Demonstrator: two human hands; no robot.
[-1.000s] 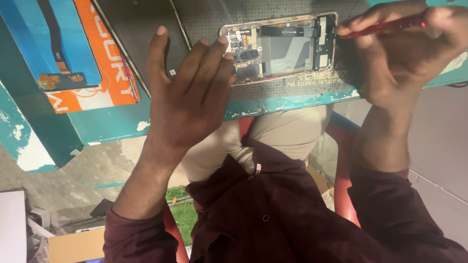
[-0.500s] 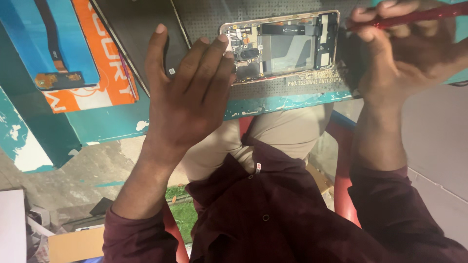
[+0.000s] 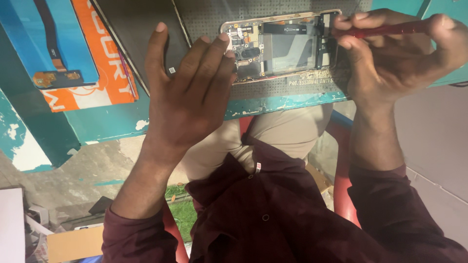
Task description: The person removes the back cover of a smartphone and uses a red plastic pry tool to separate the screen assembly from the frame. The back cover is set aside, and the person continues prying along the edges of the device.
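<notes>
On the grey perforated mat (image 3: 273, 90) the opened phone (image 3: 280, 46) lies lengthwise between the hands, spread left hand (image 3: 187, 92) steadying one end, right hand (image 3: 395, 58) pinching a red screwdriver (image 3: 385, 30) at the other.

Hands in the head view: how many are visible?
2. The left hand steadies the opened phone at its left end; the right hand holds a red screwdriver at its right end.

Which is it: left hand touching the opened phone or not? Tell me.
Touching. In the head view, the left hand's fingertips overlap the near end of the opened phone with no gap, holding it on the mat while the right hand grips a red tool.
</notes>
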